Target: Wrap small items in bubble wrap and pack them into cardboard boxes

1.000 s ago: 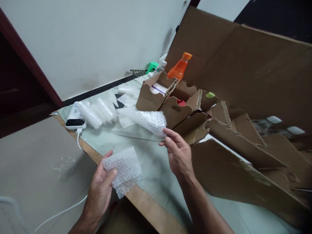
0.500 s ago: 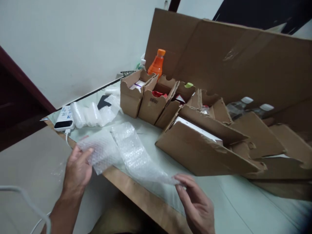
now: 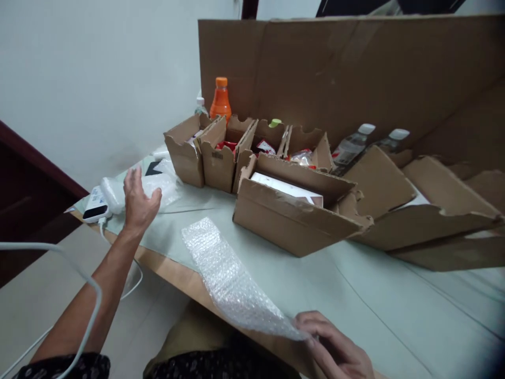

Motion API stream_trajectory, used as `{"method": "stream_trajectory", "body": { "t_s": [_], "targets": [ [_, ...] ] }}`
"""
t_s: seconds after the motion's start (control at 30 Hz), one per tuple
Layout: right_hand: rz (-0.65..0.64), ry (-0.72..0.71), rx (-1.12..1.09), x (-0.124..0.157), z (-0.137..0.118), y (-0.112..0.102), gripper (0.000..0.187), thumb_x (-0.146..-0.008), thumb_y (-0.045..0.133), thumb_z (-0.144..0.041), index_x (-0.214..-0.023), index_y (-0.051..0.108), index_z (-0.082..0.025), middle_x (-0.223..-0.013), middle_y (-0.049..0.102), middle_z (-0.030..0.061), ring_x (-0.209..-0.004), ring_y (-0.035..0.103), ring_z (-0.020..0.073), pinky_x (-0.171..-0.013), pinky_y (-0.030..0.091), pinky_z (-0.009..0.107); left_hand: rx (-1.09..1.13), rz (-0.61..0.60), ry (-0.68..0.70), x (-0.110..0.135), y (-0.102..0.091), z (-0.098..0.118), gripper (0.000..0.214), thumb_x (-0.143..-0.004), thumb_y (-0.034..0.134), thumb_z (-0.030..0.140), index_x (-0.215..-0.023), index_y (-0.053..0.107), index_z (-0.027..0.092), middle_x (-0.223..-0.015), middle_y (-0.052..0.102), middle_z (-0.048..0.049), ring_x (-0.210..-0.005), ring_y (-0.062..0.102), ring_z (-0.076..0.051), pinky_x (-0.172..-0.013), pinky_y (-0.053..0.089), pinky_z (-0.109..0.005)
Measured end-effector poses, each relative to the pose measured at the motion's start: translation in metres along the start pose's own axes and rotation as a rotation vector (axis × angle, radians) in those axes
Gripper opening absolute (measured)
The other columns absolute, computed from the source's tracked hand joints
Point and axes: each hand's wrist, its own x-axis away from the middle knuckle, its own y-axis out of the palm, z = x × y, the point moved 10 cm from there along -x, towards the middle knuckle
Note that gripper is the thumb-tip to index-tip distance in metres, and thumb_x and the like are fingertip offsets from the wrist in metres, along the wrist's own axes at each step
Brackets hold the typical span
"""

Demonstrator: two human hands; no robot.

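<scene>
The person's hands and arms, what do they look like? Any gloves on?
No gloves: the left hand and right hand are bare. The left forearm is bare up to a black fabric sleeve with small pale specks. A thin whitish cable loops in front of that arm. No sleeve shows on the right.

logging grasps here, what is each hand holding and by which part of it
Right hand: bubble-wrap strip, pinched at its lower-right end. Left hand: fingers spread, apparently holding nothing.

An orange bottle [image 3: 220, 105] stands at upper centre behind cardboard boxes [image 3: 219, 171]. White-capped bottles [image 3: 352, 146] show at upper right. A white device [image 3: 96, 204] lies at left.
</scene>
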Motion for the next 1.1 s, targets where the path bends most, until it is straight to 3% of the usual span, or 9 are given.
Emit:
{"method": "stream_trajectory", "body": {
  "t_s": [0.07, 0.13, 0.23, 0.3, 0.47, 0.7, 0.83, 0.97, 1.1],
  "targets": [
    [0.029, 0.04, -0.05, 0.005, 0.009, -0.008, 0.012, -0.091, 0.068, -0.029, -0.087, 0.079, -0.032, -0.085, 0.075, 0.0079, -0.079, 0.074, 0.0251, -0.068, 0.063, 0.033, -0.051, -0.103, 0.153, 0.045, -0.003, 0.022, 0.069, -0.073, 0.069, 0.022, -0.141, 0.056, 0.019, -0.158, 0.045, -0.0148, -0.152, 0.033, -0.038, -0.127, 0.023, -0.055],
    [0.068, 0.087, -0.138, 0.011, 0.019, -0.016, 0.011, -0.092, 0.069, -0.03, -0.085, 0.078, -0.03, -0.086, 0.074, 0.0079, -0.082, 0.073, 0.0242, -0.07, 0.062, 0.033, -0.016, -0.387, 0.284, 0.102, 0.009, 0.042, 0.061, -0.076, 0.068, 0.025, -0.137, 0.061, 0.025, -0.154, 0.052, -0.0109, -0.149, 0.039, -0.039, -0.125, 0.026, -0.059],
    [0.14, 0.152, -0.315, 0.018, 0.03, -0.029, 0.012, -0.09, 0.074, -0.035, -0.082, 0.077, -0.027, -0.088, 0.073, 0.0071, -0.086, 0.071, 0.0224, -0.077, 0.06, 0.033, -0.029, -0.789, 0.362, 0.183, 0.026, 0.056, 0.065, -0.084, 0.06, 0.021, -0.148, 0.052, 0.031, -0.165, 0.038, -0.0092, -0.155, 0.029, -0.038, -0.12, 0.035, -0.06],
    [0.196, 0.209, -0.431, 0.023, 0.037, -0.037, 0.015, -0.086, 0.079, -0.039, -0.081, 0.076, -0.026, -0.088, 0.073, 0.006, -0.084, 0.069, 0.02, -0.076, 0.058, 0.03, -0.063, -0.91, 0.423, 0.215, 0.034, 0.061, 0.067, -0.086, 0.058, 0.018, -0.15, 0.048, 0.031, -0.167, 0.034, -0.0105, -0.156, 0.027, -0.037, -0.118, 0.038, -0.061],
    [0.204, 0.267, -0.61, 0.041, 0.037, -0.04, 0.016, -0.085, 0.081, -0.038, -0.082, 0.075, -0.024, -0.075, 0.067, 0.0022, -0.071, 0.063, 0.0147, -0.067, 0.052, 0.025, -0.129, -0.807, 0.62, 0.229, 0.056, 0.068, 0.044, -0.091, 0.057, 0.022, -0.134, 0.063, 0.026, -0.153, 0.052, -0.015, -0.144, 0.047, -0.037, -0.113, 0.042, -0.066],
    [-0.13, 0.11, -0.688, 0.061, 0.002, -0.023, 0.016, -0.095, 0.07, -0.039, -0.089, 0.074, -0.025, -0.077, 0.07, 0.0049, -0.069, 0.066, 0.0181, -0.062, 0.052, 0.029, 0.069, -0.601, 0.698, 0.226, 0.05, 0.1, 0.032, -0.092, 0.051, 0.006, -0.11, 0.071, 0.023, -0.126, 0.072, -0.0113, -0.12, 0.068, -0.026, -0.096, 0.06, -0.045],
    [-0.105, -0.006, -0.544, 0.079, -0.023, -0.078, 0.018, -0.096, 0.065, -0.042, -0.093, 0.076, -0.029, -0.07, 0.071, 0.0059, -0.067, 0.068, 0.0219, -0.062, 0.053, 0.033, 0.283, -0.685, 0.694, 0.243, 0.073, 0.16, 0.037, -0.089, 0.049, -0.002, -0.109, 0.07, 0.021, -0.12, 0.073, -0.0091, -0.112, 0.071, -0.019, -0.093, 0.061, -0.034],
    [0.081, 0.0, -0.419, 0.12, -0.031, -0.15, 0.03, -0.087, 0.068, -0.06, -0.079, 0.073, -0.031, -0.053, 0.062, 0.0047, -0.049, 0.059, 0.0232, -0.05, 0.05, 0.036, 0.602, -0.726, 0.85, 0.275, 0.122, 0.244, 0.037, -0.087, 0.049, -0.004, -0.11, 0.069, 0.018, -0.119, 0.074, -0.0114, -0.124, 0.065, -0.023, -0.102, 0.059, -0.043],
    [0.067, 0.052, -0.326, 0.146, -0.029, -0.151, 0.034, -0.087, 0.065, -0.063, -0.075, 0.072, -0.032, -0.053, 0.063, 0.0052, -0.055, 0.063, 0.026, -0.055, 0.054, 0.038, 0.571, -0.799, 0.996, 0.313, 0.17, 0.293, 0.043, -0.084, 0.051, -0.003, -0.117, 0.068, 0.018, -0.138, 0.065, -0.016, -0.141, 0.051, -0.031, -0.108, 0.052, -0.056]
  ]
}}
